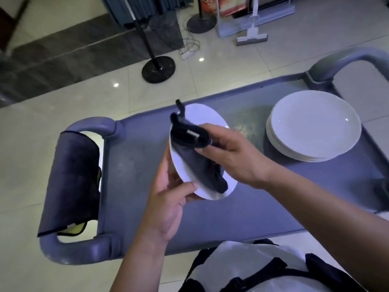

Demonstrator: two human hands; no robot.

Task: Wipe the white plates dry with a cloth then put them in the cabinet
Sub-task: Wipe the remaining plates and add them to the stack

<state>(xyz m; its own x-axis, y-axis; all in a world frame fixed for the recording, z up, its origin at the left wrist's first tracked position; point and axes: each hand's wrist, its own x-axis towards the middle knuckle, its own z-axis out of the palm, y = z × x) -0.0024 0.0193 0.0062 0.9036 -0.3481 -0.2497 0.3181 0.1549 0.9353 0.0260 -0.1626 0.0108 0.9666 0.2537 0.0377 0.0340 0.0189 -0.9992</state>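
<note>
A white plate [202, 116] is tilted in the air above the grey cart top [134, 165]. My left hand [168, 199] holds it from below, thumb curled over its near rim. A dark cloth [195, 159] lies across the plate's face. My right hand [233, 157] grips the bunched upper part of that cloth against the plate. To the right, a stack of several white plates [313, 125] sits on the cart. No cabinet is in view.
Another dark cloth [71, 182] hangs over the cart's left handle [69, 251]. The right handle [345, 64] curves up at the far corner. On the tiled floor beyond stand a black pole base [158, 69], a second round base [201, 23], cables and a mop [252, 36].
</note>
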